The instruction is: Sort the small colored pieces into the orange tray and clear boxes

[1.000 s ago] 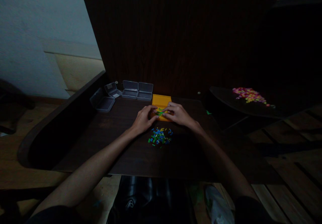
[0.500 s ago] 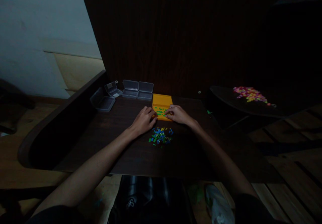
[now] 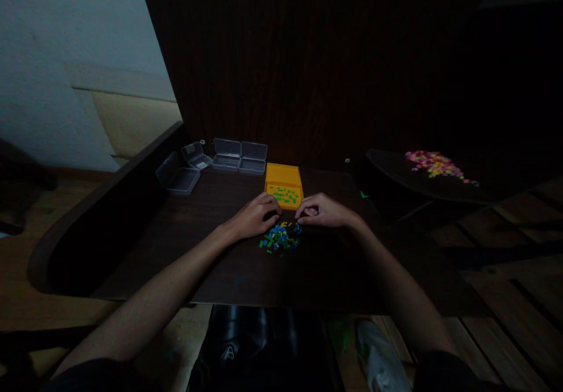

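The pile [image 3: 280,238] lies nearest, at the tips of my left hand [image 3: 253,216] and right hand [image 3: 323,211], both curled; pinching anything, I cannot tell. Just beyond them the orange box [image 3: 284,176] holds green pieces [image 3: 285,194]; farther left, clear cases [image 3: 240,157] lie open.

The pile of small pieces [image 3: 280,237] lies before the open box [image 3: 284,185], between both hands.

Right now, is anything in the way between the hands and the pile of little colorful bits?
Nothing visible. The left hand and right hand rest on the table at the far edge of the pile of colorful bits, fingertips right beside it; too dark to tell whether they touch.
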The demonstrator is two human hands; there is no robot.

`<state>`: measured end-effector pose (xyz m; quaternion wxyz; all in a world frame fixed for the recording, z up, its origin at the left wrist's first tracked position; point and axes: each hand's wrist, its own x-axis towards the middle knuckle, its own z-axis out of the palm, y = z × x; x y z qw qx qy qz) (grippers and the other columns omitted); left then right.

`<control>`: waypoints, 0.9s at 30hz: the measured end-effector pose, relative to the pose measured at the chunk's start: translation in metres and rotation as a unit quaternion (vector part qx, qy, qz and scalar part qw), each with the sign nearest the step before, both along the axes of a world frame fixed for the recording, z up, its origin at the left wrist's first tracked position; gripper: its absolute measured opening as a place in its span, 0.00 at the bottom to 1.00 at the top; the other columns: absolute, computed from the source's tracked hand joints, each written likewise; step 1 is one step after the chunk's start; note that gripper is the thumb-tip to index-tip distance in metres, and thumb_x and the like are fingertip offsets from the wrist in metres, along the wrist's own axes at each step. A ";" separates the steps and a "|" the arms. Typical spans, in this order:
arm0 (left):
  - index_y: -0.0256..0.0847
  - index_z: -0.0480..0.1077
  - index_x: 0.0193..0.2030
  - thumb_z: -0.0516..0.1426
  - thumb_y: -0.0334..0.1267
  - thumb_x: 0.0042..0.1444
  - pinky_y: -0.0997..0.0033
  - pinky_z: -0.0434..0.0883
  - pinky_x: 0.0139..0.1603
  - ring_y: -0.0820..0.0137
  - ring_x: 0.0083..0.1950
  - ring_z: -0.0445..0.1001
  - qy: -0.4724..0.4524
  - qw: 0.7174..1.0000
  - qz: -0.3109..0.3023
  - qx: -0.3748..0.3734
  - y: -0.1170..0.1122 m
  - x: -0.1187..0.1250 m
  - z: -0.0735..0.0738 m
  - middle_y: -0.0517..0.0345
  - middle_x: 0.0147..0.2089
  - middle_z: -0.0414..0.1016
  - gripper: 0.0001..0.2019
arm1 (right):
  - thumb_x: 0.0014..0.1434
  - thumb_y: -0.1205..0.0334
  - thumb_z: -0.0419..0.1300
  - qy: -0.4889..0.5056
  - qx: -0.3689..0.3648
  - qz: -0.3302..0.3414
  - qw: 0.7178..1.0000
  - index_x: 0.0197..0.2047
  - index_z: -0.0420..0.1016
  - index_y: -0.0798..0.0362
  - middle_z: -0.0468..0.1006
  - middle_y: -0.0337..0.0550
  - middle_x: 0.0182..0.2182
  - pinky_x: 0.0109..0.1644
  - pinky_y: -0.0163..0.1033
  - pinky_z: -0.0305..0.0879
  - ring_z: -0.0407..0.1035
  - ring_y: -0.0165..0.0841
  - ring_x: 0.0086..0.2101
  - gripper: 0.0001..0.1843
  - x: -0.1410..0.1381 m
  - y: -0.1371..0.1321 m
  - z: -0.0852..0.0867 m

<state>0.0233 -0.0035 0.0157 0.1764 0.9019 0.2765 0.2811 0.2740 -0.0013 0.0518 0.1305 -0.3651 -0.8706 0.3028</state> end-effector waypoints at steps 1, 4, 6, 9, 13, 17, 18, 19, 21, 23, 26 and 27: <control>0.40 0.75 0.41 0.55 0.32 0.61 0.61 0.71 0.51 0.64 0.48 0.71 0.000 1.000 -0.010 -0.010 -0.002 0.000 0.001 0.52 0.42 0.75 0.07 | 0.57 0.56 0.63 -0.005 -0.010 0.014 1.000 0.37 0.83 0.56 0.66 0.35 0.21 0.29 0.32 0.55 0.58 0.26 0.23 0.12 0.000 -0.005 0.000; 0.41 0.76 0.40 0.57 0.32 0.59 0.63 0.71 0.51 0.64 0.47 0.73 -0.005 0.999 -0.038 -0.034 -0.006 0.002 0.002 0.53 0.42 0.76 0.07 | 0.57 0.58 0.63 -0.019 -0.028 0.049 0.998 0.36 0.83 0.56 0.70 0.36 0.23 0.29 0.32 0.56 0.58 0.25 0.23 0.11 -0.001 -0.017 -0.005; 0.41 0.76 0.40 0.58 0.31 0.57 0.64 0.71 0.51 0.65 0.47 0.73 -0.007 0.997 -0.054 -0.046 -0.008 0.003 0.003 0.53 0.42 0.76 0.07 | 0.58 0.59 0.62 -0.021 -0.029 0.058 0.998 0.37 0.83 0.56 0.72 0.38 0.25 0.29 0.31 0.56 0.59 0.25 0.24 0.11 -0.001 -0.022 -0.009; 0.41 0.76 0.41 0.59 0.31 0.55 0.65 0.71 0.51 0.66 0.47 0.74 0.005 0.996 -0.069 -0.054 -0.011 0.003 0.004 0.53 0.43 0.76 0.07 | 0.58 0.60 0.62 -0.020 -0.025 0.061 0.998 0.38 0.83 0.56 0.75 0.40 0.27 0.31 0.31 0.59 0.62 0.26 0.25 0.10 -0.002 -0.025 -0.015; 0.40 0.77 0.41 0.59 0.32 0.55 0.68 0.71 0.50 0.67 0.45 0.74 0.025 0.994 -0.088 -0.056 -0.014 0.004 0.006 0.54 0.42 0.75 0.07 | 0.58 0.62 0.62 -0.022 -0.019 0.068 0.997 0.38 0.83 0.55 0.77 0.40 0.28 0.32 0.31 0.60 0.64 0.26 0.26 0.09 -0.002 -0.025 -0.019; 0.41 0.77 0.42 0.60 0.31 0.54 0.69 0.70 0.49 0.67 0.45 0.74 0.028 0.992 -0.100 -0.068 -0.018 0.006 0.008 0.55 0.42 0.75 0.08 | 0.58 0.63 0.62 -0.032 -0.012 0.058 0.998 0.39 0.83 0.56 0.76 0.39 0.27 0.32 0.31 0.59 0.64 0.26 0.26 0.09 -0.001 -0.025 -0.020; 0.41 0.77 0.42 0.60 0.31 0.55 0.70 0.70 0.49 0.67 0.45 0.74 0.028 0.992 -0.100 -0.071 -0.018 0.006 0.008 0.55 0.42 0.75 0.08 | 0.58 0.64 0.62 -0.036 -0.009 0.050 0.998 0.39 0.83 0.56 0.76 0.39 0.26 0.32 0.31 0.59 0.64 0.26 0.25 0.09 0.000 -0.025 -0.021; 0.41 0.77 0.42 0.60 0.31 0.55 0.70 0.70 0.49 0.67 0.46 0.74 0.028 0.992 -0.101 -0.073 -0.019 0.007 0.007 0.55 0.42 0.75 0.08 | 0.58 0.64 0.62 -0.040 -0.007 0.041 0.998 0.39 0.83 0.56 0.76 0.39 0.26 0.32 0.31 0.59 0.64 0.26 0.25 0.09 0.000 -0.025 -0.021; 0.41 0.77 0.42 0.59 0.31 0.56 0.70 0.70 0.49 0.68 0.45 0.73 0.028 0.992 -0.101 -0.075 -0.020 0.009 0.006 0.55 0.42 0.75 0.08 | 0.58 0.64 0.62 -0.044 -0.001 0.024 0.999 0.39 0.83 0.56 0.76 0.39 0.26 0.31 0.31 0.59 0.63 0.26 0.24 0.09 0.001 -0.025 -0.022; 0.40 0.77 0.41 0.58 0.33 0.59 0.69 0.69 0.48 0.67 0.45 0.73 0.028 0.992 -0.095 -0.073 -0.021 0.012 0.004 0.55 0.41 0.75 0.06 | 0.57 0.65 0.62 -0.043 0.002 0.011 0.999 0.38 0.83 0.55 0.76 0.39 0.26 0.31 0.31 0.58 0.64 0.26 0.25 0.09 0.001 -0.025 -0.022; 0.40 0.76 0.41 0.56 0.34 0.61 0.68 0.69 0.48 0.67 0.45 0.72 0.028 0.994 -0.078 -0.070 -0.022 0.017 -0.001 0.54 0.39 0.74 0.07 | 0.58 0.65 0.61 -0.040 0.005 -0.001 0.999 0.39 0.83 0.56 0.76 0.40 0.26 0.32 0.31 0.58 0.65 0.27 0.26 0.09 0.002 -0.026 -0.020; 0.40 0.76 0.41 0.56 0.34 0.62 0.68 0.69 0.48 0.67 0.45 0.71 0.029 0.995 -0.071 -0.069 -0.022 0.019 -0.002 0.54 0.39 0.74 0.07 | 0.58 0.64 0.61 -0.041 0.004 -0.004 0.999 0.39 0.83 0.57 0.76 0.40 0.26 0.31 0.31 0.58 0.65 0.27 0.26 0.10 0.002 -0.026 -0.019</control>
